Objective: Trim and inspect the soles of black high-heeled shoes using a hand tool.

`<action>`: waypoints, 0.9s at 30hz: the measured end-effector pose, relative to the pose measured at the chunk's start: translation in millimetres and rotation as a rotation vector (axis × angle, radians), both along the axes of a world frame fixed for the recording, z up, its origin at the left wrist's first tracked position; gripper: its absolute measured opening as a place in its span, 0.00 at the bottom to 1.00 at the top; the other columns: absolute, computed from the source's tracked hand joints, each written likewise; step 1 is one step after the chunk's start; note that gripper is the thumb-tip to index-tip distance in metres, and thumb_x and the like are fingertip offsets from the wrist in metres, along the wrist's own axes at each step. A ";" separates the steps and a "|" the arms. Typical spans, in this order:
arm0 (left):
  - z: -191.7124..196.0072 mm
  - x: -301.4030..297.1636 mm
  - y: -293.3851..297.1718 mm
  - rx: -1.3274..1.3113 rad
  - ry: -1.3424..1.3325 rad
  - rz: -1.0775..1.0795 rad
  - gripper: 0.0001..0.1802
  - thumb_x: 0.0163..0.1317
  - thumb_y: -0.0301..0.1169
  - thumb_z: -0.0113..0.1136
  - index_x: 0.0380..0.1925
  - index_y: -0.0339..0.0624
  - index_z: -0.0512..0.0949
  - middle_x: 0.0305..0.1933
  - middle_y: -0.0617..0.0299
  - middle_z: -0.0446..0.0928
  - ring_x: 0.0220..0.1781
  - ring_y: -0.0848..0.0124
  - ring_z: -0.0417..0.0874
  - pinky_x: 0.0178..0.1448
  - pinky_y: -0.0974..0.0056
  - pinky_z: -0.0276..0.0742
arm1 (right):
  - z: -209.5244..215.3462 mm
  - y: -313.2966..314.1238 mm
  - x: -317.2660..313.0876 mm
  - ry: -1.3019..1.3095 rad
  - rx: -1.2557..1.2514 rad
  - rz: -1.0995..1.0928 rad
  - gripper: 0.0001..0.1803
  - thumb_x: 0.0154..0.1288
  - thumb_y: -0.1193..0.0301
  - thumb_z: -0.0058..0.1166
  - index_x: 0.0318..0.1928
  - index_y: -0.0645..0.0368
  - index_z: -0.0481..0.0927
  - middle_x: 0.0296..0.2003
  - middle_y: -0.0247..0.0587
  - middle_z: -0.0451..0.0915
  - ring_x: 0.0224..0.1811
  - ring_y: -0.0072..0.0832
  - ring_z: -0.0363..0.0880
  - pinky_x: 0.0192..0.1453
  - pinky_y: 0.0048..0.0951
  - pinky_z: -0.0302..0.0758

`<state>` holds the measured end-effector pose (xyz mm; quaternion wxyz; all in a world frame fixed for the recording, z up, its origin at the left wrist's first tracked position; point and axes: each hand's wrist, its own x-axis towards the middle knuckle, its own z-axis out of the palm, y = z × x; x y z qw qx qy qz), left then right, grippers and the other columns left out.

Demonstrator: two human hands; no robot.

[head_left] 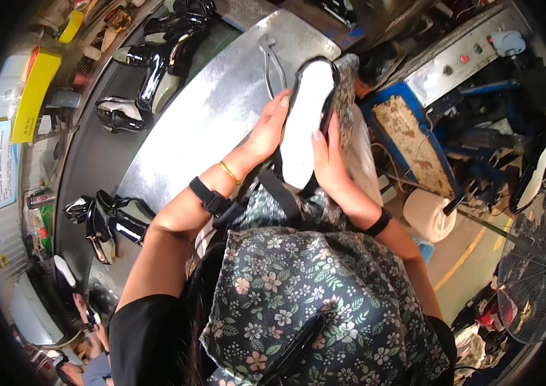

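A black glossy shoe (309,116) with its long white bottom turned up is held between my two hands, above my lap at the metal table's edge. My left hand (269,132) presses along the shoe's left side, and its lower fingers go out of sight. From the right, my right hand (331,164) grips the other side, fingers stretched along the black edge. Lasting pliers (273,69) with metal handles lie on the shiny metal table (186,122), just left of the shoe's upper end.
Several black glossy shoes (156,80) sit on the dark conveyor belt (80,154) to the left, with more (102,222) lower down. A blue-framed machine (414,138) with a control panel stands at right, near a white roll (428,214) and a fan (540,270). Another person (89,367) is at lower left.
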<state>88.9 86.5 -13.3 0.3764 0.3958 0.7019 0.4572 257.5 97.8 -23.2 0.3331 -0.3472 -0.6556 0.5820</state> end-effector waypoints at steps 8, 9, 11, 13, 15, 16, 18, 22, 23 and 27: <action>30.4 -37.1 24.1 0.064 -1.070 -0.173 0.24 0.73 0.47 0.47 0.51 0.36 0.78 0.38 0.54 0.84 0.36 0.66 0.86 0.45 0.63 0.84 | 44.4 83.1 4.8 -0.456 0.037 0.102 0.24 0.75 0.57 0.45 0.60 0.63 0.74 0.37 0.46 0.84 0.40 0.40 0.84 0.45 0.40 0.76; 50.5 -32.3 21.1 0.102 -1.113 -0.228 0.22 0.72 0.42 0.48 0.49 0.33 0.79 0.38 0.55 0.84 0.38 0.67 0.86 0.45 0.64 0.83 | 32.5 106.6 -11.6 -0.487 0.239 0.089 0.21 0.74 0.59 0.47 0.55 0.62 0.77 0.38 0.46 0.83 0.41 0.41 0.82 0.47 0.39 0.76; 72.1 -34.2 20.0 0.075 -1.133 -0.294 0.20 0.71 0.41 0.51 0.46 0.33 0.80 0.38 0.55 0.84 0.38 0.68 0.86 0.44 0.66 0.83 | 2.5 146.6 -59.7 -0.456 0.804 0.207 0.17 0.71 0.61 0.50 0.49 0.60 0.80 0.40 0.47 0.81 0.45 0.41 0.77 0.52 0.38 0.72; 80.8 -28.4 20.4 0.065 -1.097 -0.247 0.17 0.70 0.38 0.54 0.42 0.34 0.82 0.40 0.53 0.84 0.42 0.65 0.85 0.48 0.66 0.82 | -7.8 148.0 -96.9 -0.376 1.164 0.372 0.16 0.69 0.61 0.52 0.48 0.58 0.81 0.41 0.47 0.80 0.48 0.41 0.74 0.55 0.37 0.70; 80.7 -26.5 18.6 0.100 -1.118 -0.224 0.16 0.70 0.38 0.54 0.42 0.34 0.82 0.40 0.52 0.83 0.44 0.65 0.85 0.50 0.65 0.81 | -13.1 121.0 -151.6 -0.785 0.787 0.266 0.24 0.65 0.58 0.57 0.50 0.68 0.77 0.50 0.54 0.73 0.55 0.46 0.70 0.60 0.42 0.68; 82.1 -25.7 14.7 0.136 -1.144 -0.220 0.16 0.70 0.37 0.53 0.42 0.34 0.82 0.41 0.51 0.83 0.45 0.64 0.84 0.52 0.65 0.80 | -12.4 114.3 -165.7 -0.979 0.587 0.209 0.29 0.63 0.57 0.60 0.51 0.73 0.75 0.54 0.57 0.69 0.59 0.49 0.68 0.63 0.45 0.67; 95.3 -24.9 5.6 0.066 -1.176 -0.229 0.16 0.70 0.35 0.52 0.45 0.33 0.81 0.42 0.50 0.83 0.47 0.65 0.84 0.55 0.66 0.78 | -10.6 104.2 -169.6 -1.160 0.990 0.310 0.19 0.63 0.61 0.54 0.43 0.65 0.84 0.47 0.52 0.77 0.54 0.42 0.70 0.56 0.34 0.68; 108.6 -28.0 4.9 -0.087 -1.202 -0.393 0.15 0.67 0.35 0.57 0.41 0.31 0.82 0.40 0.55 0.85 0.39 0.68 0.86 0.45 0.66 0.83 | -30.3 165.4 -136.1 -0.762 0.425 0.269 0.14 0.61 0.66 0.54 0.31 0.64 0.85 0.27 0.50 0.83 0.35 0.40 0.83 0.42 0.42 0.77; 95.9 -27.3 5.5 -0.035 -1.208 -0.349 0.17 0.67 0.37 0.55 0.40 0.31 0.82 0.41 0.52 0.85 0.39 0.67 0.86 0.47 0.66 0.82 | -17.2 182.5 -120.9 -0.539 0.050 0.314 0.15 0.64 0.65 0.54 0.37 0.67 0.83 0.31 0.46 0.82 0.36 0.33 0.82 0.37 0.39 0.78; 74.3 -16.3 14.8 -0.009 -1.218 -0.224 0.18 0.67 0.37 0.53 0.38 0.31 0.82 0.40 0.48 0.84 0.38 0.65 0.86 0.46 0.66 0.82 | 63.2 160.1 -32.5 0.231 -0.582 0.126 0.17 0.71 0.64 0.53 0.51 0.65 0.76 0.39 0.41 0.80 0.39 0.33 0.81 0.46 0.37 0.80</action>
